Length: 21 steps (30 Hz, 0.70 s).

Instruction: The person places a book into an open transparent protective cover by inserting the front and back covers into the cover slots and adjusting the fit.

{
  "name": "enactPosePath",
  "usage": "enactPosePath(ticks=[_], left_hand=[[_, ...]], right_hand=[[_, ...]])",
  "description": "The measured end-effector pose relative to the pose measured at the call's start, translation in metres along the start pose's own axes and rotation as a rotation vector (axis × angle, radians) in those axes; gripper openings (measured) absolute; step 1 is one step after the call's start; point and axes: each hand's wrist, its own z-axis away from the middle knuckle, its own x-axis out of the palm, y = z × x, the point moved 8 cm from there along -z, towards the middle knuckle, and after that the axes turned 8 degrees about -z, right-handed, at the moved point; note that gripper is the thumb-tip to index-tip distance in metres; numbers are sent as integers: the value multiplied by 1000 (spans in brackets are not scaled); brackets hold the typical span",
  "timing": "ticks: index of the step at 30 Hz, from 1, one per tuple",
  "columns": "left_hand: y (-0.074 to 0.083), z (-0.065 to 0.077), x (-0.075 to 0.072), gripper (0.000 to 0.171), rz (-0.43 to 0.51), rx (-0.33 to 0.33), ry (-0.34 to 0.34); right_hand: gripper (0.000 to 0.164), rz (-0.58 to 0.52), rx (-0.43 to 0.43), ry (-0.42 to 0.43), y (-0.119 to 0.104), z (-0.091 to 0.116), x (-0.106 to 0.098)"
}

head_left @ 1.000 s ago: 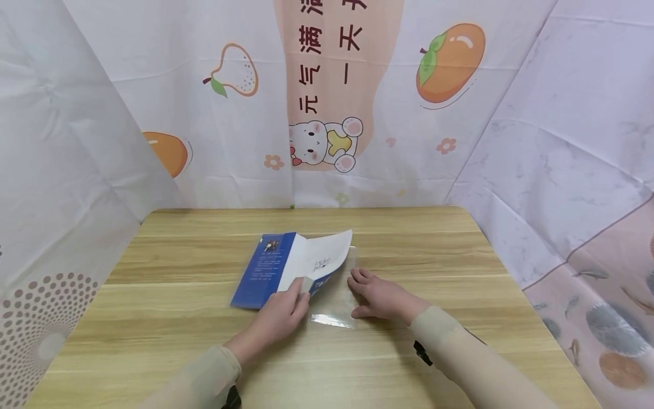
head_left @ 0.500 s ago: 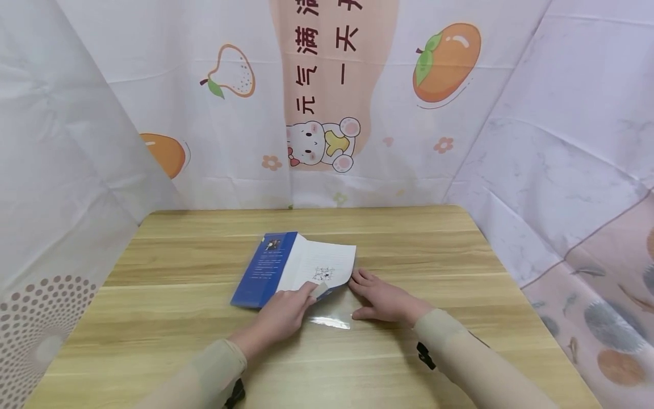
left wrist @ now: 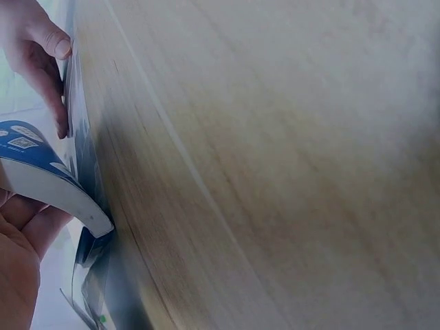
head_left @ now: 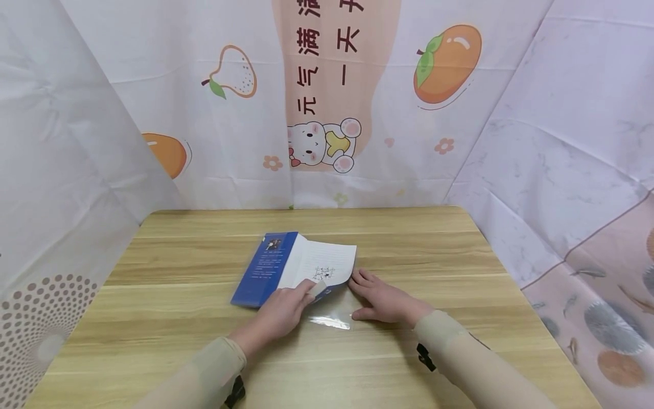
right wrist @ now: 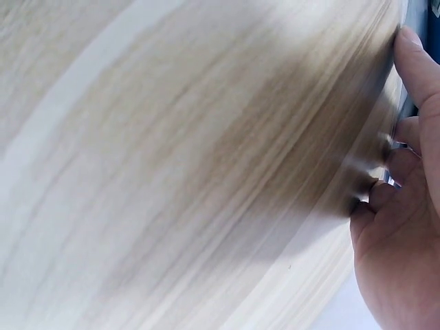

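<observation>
While a pale curtain (head_left: 76,125) printed with a dotted circle hangs beside the left edge of the table (head_left: 424,244), the book (head_left: 301,264) lies nearer the far edge, roughly midway between the far left and far right corners. Its blue flap (head_left: 260,272), bearing a small picture and light print, spreads toward the left edge; next comes a white page (head_left: 329,261) with a line drawing. The person's left hand (head_left: 281,309), in a beige left sleeve (head_left: 214,360), grips the book's near side, and in the left wrist view the pages bend in a curve under a blue cover (left wrist: 41,148) with a code square. Right of that hand, clear film (head_left: 334,312) lies on the table, partly beneath the book, its near edge shining. The right hand (head_left: 378,298) grips nothing: its thumb stands apart from the other fingers, whose tips rest at the film's right side, beside the page; whether they touch the page cannot be told. Its right sleeve (head_left: 449,341) slants toward the near right.
</observation>
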Motion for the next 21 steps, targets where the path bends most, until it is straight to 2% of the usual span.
enactPosePath(ticks=[8,11,17,21], left_hand=[[-8,1,1,17,41,-45,-4],[-10,2,1,18,52,-72,-8],[-17,3,1,18,128,-168,-5],[-21,4,0,15,170,-207,19]], right_hand=[[83,-27,65,-29,4,-2,3],[83,-33,61,-27,5,-2,3],[84,-120,97,-3,11,-3,1],[84,-160,133,31,12,-2,-5]])
